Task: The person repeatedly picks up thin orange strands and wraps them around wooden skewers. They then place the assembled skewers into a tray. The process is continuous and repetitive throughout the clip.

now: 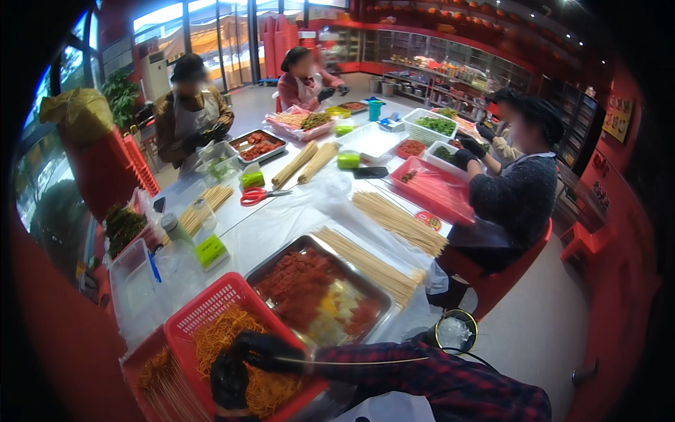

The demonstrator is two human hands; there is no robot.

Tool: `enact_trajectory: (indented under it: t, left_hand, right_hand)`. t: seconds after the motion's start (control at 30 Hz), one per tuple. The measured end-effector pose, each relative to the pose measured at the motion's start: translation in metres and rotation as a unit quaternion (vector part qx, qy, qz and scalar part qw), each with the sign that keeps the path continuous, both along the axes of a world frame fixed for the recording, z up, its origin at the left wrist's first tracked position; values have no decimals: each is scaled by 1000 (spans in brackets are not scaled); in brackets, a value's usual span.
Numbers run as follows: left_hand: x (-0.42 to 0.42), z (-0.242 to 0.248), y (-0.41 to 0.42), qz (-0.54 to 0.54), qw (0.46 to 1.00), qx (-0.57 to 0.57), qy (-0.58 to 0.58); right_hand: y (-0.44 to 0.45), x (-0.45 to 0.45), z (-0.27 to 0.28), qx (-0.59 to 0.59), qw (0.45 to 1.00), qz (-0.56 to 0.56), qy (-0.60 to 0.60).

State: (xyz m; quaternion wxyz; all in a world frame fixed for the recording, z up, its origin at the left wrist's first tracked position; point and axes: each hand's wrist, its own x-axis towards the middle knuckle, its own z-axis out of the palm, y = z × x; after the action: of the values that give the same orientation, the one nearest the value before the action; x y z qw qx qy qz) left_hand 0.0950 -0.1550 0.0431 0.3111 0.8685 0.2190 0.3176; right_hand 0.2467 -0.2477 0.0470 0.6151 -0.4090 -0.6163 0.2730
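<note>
Both my hands wear black gloves over a red plastic basket (203,303) of orange noodle-like strands (227,324). My left hand (230,380) is at the basket's middle, its fingers curled against the strands. My right hand (266,352) meets it from the right and holds a thin wooden skewer (369,362), which points right along my plaid sleeve. What lies between the fingertips is hidden. Left of the basket, a red tray (132,358) holds skewers with orange strands on their ends (155,369). Behind the basket stands a metal tray (387,306) of red sliced meat (298,274).
Bundles of bare skewers (369,264) lie behind the metal tray. Red scissors (254,196), a green tissue pack (211,251) and a clear plastic container (132,285) are on the table. Several people sit around it. A bin (456,332) stands on the floor at right.
</note>
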Motion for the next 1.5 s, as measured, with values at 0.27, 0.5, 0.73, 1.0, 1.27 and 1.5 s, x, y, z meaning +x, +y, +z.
enact_trajectory:
  t: [0.27, 0.5, 0.73, 1.0, 1.27, 1.5]
  left_hand:
    - [-2, 1, 0, 25, 998, -19, 55]
    - [9, 22, -10, -26, 987, -156, -16]
    - [12, 34, -17, -12, 970, -243, 3]
    - [16, 48, -27, -18, 979, -205, -8]
    - [14, 53, -34, -27, 978, -207, -13]
    - [11, 39, -39, 50, 989, 122, 69]
  right_hand:
    - [8, -7, 5, 12, 999, -38, -18]
    - [10, -8, -1, 7, 999, -32, 18]
    - [10, -12, -8, 7, 996, -88, -5]
    - [6, -3, 5, 12, 999, -32, 12]
    - [1, -5, 8, 15, 998, -10, 62]
    - [14, 0, -3, 41, 998, -20, 38]
